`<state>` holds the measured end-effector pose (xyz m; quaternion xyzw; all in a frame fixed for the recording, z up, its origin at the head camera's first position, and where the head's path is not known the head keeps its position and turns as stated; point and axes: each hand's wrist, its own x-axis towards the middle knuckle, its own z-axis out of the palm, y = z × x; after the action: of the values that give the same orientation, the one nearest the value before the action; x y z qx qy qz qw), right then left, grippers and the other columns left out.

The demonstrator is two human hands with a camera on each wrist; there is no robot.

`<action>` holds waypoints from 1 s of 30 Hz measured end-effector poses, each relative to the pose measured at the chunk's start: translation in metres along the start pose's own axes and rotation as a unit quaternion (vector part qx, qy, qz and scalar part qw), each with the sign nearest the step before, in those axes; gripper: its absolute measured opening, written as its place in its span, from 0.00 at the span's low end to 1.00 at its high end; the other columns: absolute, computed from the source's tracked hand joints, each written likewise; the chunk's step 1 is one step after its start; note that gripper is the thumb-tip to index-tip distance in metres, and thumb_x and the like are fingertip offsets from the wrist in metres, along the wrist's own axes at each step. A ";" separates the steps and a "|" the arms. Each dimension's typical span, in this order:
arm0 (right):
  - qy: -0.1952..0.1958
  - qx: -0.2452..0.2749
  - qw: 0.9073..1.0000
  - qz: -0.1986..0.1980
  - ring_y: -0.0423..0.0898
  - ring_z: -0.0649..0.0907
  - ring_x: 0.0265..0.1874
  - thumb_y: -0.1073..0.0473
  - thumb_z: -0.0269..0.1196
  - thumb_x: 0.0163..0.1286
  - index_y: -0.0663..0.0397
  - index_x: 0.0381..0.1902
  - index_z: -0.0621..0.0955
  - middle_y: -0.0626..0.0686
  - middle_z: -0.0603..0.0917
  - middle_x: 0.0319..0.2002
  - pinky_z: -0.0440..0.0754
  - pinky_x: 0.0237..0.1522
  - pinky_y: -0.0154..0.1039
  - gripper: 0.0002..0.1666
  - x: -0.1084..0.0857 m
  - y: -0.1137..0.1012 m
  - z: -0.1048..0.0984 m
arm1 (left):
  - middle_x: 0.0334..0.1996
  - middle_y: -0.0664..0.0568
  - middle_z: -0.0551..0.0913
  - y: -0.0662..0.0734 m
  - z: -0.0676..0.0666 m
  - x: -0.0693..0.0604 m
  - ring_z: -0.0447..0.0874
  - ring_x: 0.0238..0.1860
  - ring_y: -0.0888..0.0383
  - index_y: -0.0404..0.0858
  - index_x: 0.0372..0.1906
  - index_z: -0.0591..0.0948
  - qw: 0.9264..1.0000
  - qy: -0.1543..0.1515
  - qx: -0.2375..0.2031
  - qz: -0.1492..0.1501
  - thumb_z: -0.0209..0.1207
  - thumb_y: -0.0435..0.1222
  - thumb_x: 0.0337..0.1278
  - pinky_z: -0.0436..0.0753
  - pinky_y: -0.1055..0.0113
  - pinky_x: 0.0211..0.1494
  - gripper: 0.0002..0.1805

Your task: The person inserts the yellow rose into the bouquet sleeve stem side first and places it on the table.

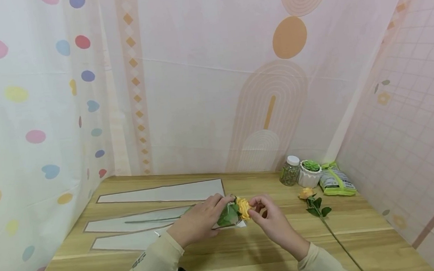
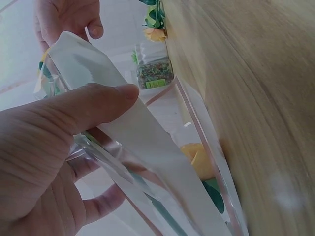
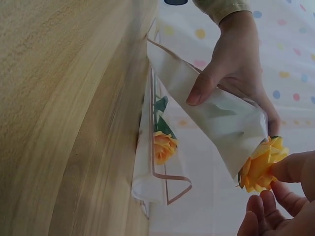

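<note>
A yellow artificial rose (image 1: 243,208) pokes its bloom out of the wide end of a clear-and-white flower sleeve (image 3: 211,118). My left hand (image 1: 198,220) grips this sleeve, thumb across its white side in the left wrist view. With thumb and fingers, my right hand (image 1: 274,221) pinches the petals at the bloom's outer side. Below the held sleeve, a second sleeve (image 1: 106,225) lies on the table with another rose (image 3: 165,147) inside. Farther back lies a flat sleeve (image 1: 160,194) with a brown border.
On the wooden table (image 1: 211,266), a loose orange-yellow rose (image 1: 306,193) lies to the right, its stem toward the front edge. Behind it stand a lidded jar (image 1: 289,172), a potted succulent (image 1: 310,174) and a green-and-white packet (image 1: 336,180). Patterned curtains (image 1: 198,90) hang behind.
</note>
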<state>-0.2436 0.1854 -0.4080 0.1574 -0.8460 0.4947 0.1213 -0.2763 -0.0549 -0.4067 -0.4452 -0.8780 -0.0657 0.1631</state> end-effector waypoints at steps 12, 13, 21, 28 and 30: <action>-0.024 -0.047 0.998 -0.026 0.40 0.80 0.35 0.68 0.68 0.66 0.53 0.40 0.82 0.47 0.81 0.38 0.77 0.34 0.34 0.08 0.001 -0.003 0.001 | 0.55 0.49 0.71 -0.002 -0.001 0.000 0.75 0.53 0.56 0.42 0.74 0.57 1.000 0.002 -0.014 0.017 0.78 0.38 0.47 0.82 0.61 0.54 0.53; -0.028 -0.048 0.998 -0.028 0.40 0.80 0.35 0.68 0.68 0.66 0.53 0.41 0.82 0.47 0.82 0.38 0.77 0.34 0.34 0.08 0.001 -0.004 0.001 | 0.56 0.49 0.71 -0.002 -0.001 0.000 0.75 0.53 0.56 0.42 0.74 0.57 1.000 0.000 -0.014 0.017 0.78 0.38 0.47 0.82 0.61 0.54 0.53; -0.037 -0.070 0.994 -0.069 0.40 0.81 0.35 0.66 0.67 0.69 0.58 0.48 0.86 0.52 0.85 0.47 0.79 0.35 0.35 0.11 0.000 -0.009 0.002 | 0.57 0.49 0.72 -0.001 -0.003 0.000 0.75 0.55 0.54 0.43 0.74 0.58 1.000 -0.007 -0.028 0.013 0.79 0.37 0.45 0.81 0.56 0.56 0.53; -0.041 -0.068 0.995 -0.065 0.37 0.78 0.29 0.64 0.64 0.72 0.55 0.48 0.86 0.52 0.86 0.42 0.78 0.31 0.34 0.09 -0.002 -0.013 0.004 | 0.58 0.49 0.70 0.000 -0.006 -0.001 0.73 0.56 0.55 0.42 0.75 0.57 1.000 -0.007 -0.019 0.023 0.79 0.39 0.45 0.81 0.56 0.57 0.55; -0.043 -0.067 0.995 -0.063 0.37 0.77 0.27 0.64 0.64 0.72 0.54 0.47 0.85 0.50 0.85 0.38 0.77 0.29 0.34 0.08 -0.002 -0.013 0.004 | 0.58 0.49 0.70 0.000 -0.007 -0.002 0.72 0.56 0.55 0.41 0.75 0.57 0.999 -0.003 -0.012 0.030 0.79 0.40 0.45 0.80 0.56 0.57 0.55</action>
<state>-0.2367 0.1759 -0.4000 0.2235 -0.8698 0.4214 0.1261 -0.2733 -0.0583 -0.4010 -0.4734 -0.8639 -0.0696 0.1572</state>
